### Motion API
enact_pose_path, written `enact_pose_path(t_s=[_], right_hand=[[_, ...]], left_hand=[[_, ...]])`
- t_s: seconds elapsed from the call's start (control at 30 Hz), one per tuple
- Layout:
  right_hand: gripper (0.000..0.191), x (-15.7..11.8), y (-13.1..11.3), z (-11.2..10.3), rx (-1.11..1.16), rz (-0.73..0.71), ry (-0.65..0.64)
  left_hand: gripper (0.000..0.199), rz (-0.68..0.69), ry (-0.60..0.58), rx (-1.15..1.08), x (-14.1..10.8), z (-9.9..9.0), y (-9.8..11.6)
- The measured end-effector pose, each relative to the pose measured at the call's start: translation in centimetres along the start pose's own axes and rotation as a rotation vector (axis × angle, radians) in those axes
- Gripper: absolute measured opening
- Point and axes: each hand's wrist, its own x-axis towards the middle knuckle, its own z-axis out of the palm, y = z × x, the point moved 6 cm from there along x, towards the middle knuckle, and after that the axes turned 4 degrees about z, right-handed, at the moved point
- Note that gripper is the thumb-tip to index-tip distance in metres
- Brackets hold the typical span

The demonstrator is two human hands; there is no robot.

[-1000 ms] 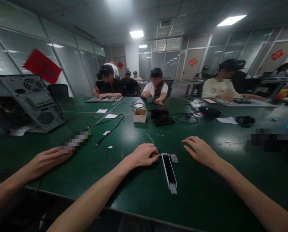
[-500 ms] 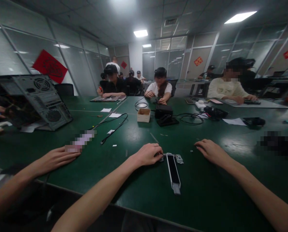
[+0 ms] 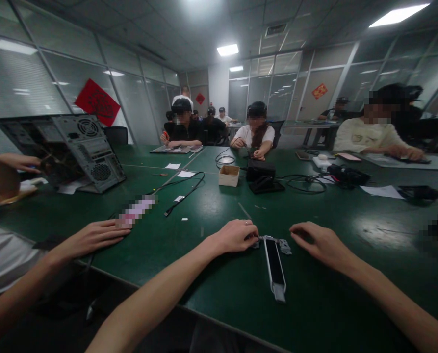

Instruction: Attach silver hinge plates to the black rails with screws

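Note:
A long, narrow part [image 3: 275, 267] with a black face and a pale frame lies on the green table before me. Metal brackets sit at its far end; the right bracket [image 3: 285, 246] shows, while the left one is mostly covered. My left hand [image 3: 237, 236] is closed with its fingertips at that left bracket, holding the part there. Just right of the part, my right hand [image 3: 320, 240] hovers low or rests on the table, fingers loosely curved and apart. No object shows in it.
Another person's hand [image 3: 106, 235] touches a blurred pink item [image 3: 138, 211] at left. Beyond are an open computer case [image 3: 101, 162], a black cable [image 3: 185, 196], a small box [image 3: 229, 176] and a black device [image 3: 261, 171]. People sit across the green table [image 3: 211, 289].
My right hand has moved left, closer to the part. A small white ring on the table beside its fingers no longer shows. The view has turned slightly left.

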Motion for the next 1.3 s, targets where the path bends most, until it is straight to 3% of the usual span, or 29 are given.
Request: enact_pose_path(t_s=[0.17, 0.47, 0.83, 1.3], right_hand=[[0.026, -0.4, -3.2, 1.4, 0.091, -0.041, -0.055], [0.024, -0.4, -2.1, 1.4, 0.085, -0.033, -0.071], [0.026, -0.4, -2.7, 1.3, 0.137, 0.077, -0.1], [0.026, -0.4, -2.7, 1.5, 0.174, 0.109, -0.107]], left_hand=[[0.011, -0.014, -0.012, 0.015, 0.0, 0.1, 0.0], [0.012, -0.018, -0.006, -0.003, 0.0, 0.3, -0.1], [0.011, -0.012, -0.024, -0.006, 0.0, 0.2, 0.0], [0.011, 0.005, -0.012, -0.003, 0.0, 0.3, -0.1]])
